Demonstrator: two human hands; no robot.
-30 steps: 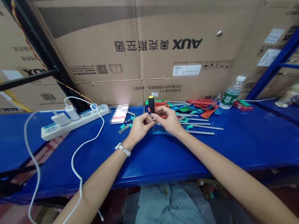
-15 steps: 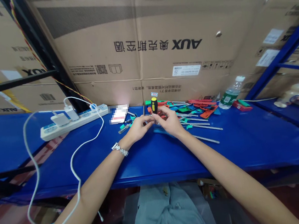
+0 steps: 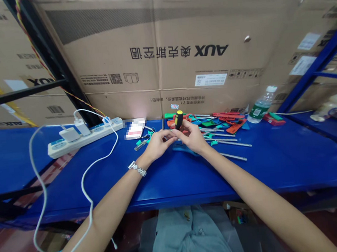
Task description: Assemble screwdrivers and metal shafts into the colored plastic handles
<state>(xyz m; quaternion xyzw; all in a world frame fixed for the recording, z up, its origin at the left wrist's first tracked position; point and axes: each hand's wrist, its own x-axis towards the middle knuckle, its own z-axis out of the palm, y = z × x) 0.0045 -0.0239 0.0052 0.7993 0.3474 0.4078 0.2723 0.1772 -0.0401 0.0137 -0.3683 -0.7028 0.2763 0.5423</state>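
A screwdriver [image 3: 179, 119] with a yellow-and-black handle stands up, slightly tilted, above my fingers. My right hand [image 3: 192, 138] is closed around its lower part, thumb and fingertips pressed together. Facing it, my left hand [image 3: 160, 144] is closed in a pinch, its fingertips nearly meeting the right thumb. Whatever lies between the left fingers is too small and hidden to name. Just behind and right of my hands lie tools with green and red-orange handles [image 3: 235, 126] and long metal rods [image 3: 234, 156]. A blue object [image 3: 186, 150] shows partly below my right hand.
A white power strip [image 3: 90, 137] with chargers and a trailing white cable [image 3: 86, 186] is on the left. A pixelated phone-like item [image 3: 135, 128] lies behind my left hand. At the right stand a water bottle [image 3: 259, 106] and a red box [image 3: 273, 119]. Cardboard [image 3: 157, 23] backs the blue table [image 3: 174, 181].
The screwdriver handle has tilted and shifted slightly to the right. My hands stay close together in nearly the same place, and the view has shifted a little.
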